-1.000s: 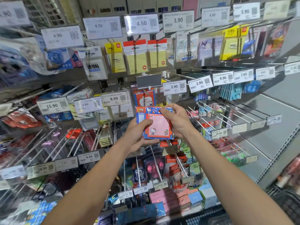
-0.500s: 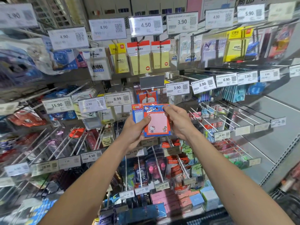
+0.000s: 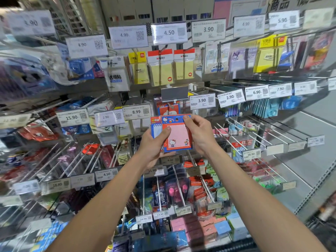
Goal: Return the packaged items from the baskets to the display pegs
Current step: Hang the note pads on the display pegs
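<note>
Centrally, both hands hold a small stack of note packs (image 3: 177,137) before a shop's peg wall. From below left, the left hand (image 3: 152,148) grips the stack, thumb pressed on the front pack's pink face; the right hand (image 3: 200,135) pinches its top right corner. The packs sit mid-frame, just below a grey tag holder (image 3: 174,93) and beside a 3.90 tag (image 3: 202,101). Metal pegs (image 3: 236,137) jut out in rows, most tipped with price tags. Yellow sticky notes (image 3: 161,71) hang in the upper centre. At right, long pegs stand out from a grey back panel (image 3: 320,142). Pink and blue boxes (image 3: 209,230) sit low in the frame.
</note>
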